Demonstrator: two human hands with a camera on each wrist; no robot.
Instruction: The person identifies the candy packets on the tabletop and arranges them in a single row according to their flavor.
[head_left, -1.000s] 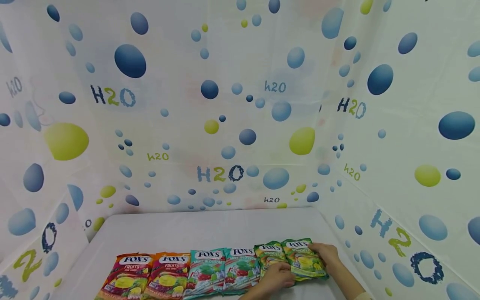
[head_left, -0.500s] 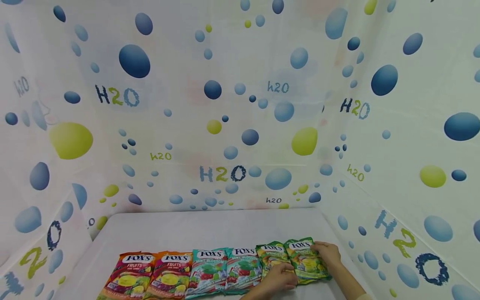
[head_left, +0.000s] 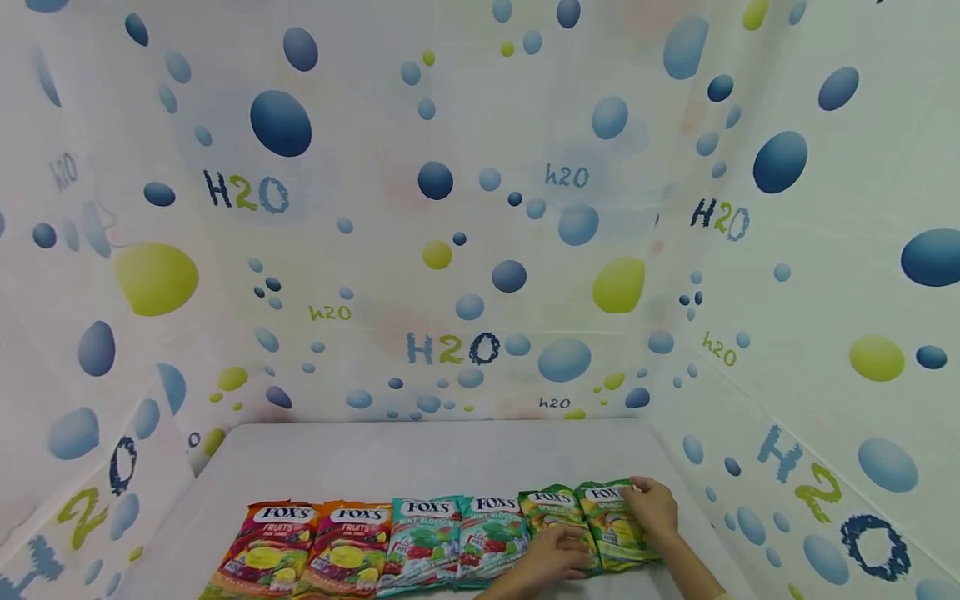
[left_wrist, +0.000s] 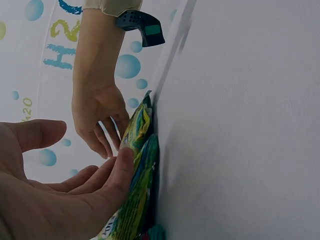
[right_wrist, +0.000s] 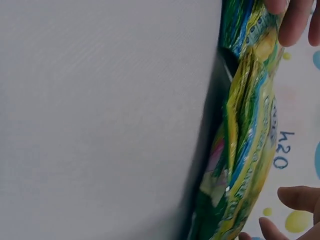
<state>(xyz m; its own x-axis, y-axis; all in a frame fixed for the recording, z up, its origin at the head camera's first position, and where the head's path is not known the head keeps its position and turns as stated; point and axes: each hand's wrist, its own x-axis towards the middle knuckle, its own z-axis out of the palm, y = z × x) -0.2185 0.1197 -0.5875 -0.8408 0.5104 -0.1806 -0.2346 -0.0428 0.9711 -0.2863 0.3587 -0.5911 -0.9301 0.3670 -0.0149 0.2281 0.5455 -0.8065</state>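
Note:
Six-style rows aside, two green FOX'S candy bags lie side by side at the right end of a row. My right hand [head_left: 652,512] touches the right edge of the outermost green bag [head_left: 611,529], its fingers fairly straight in the left wrist view. My left hand [head_left: 551,558] rests over the lower part of the inner green bag [head_left: 551,500], fingertips on its face and thumb held apart. In the right wrist view, a green bag [right_wrist: 250,140] shows edge-on between the two hands, slightly puffed up from the white surface.
Left of the green bags lie two teal mint bags [head_left: 491,537], [head_left: 423,542] and two red-orange fruit bags [head_left: 348,550], [head_left: 266,546], all in one row. The white table [head_left: 442,454] extends behind them to a wall sheet [head_left: 375,250] printed with bubbles.
The outermost green bag has shifted slightly left and toward me, with my right hand following along its edge. My left hand stays over the inner green bag. The head view has turned slightly left.

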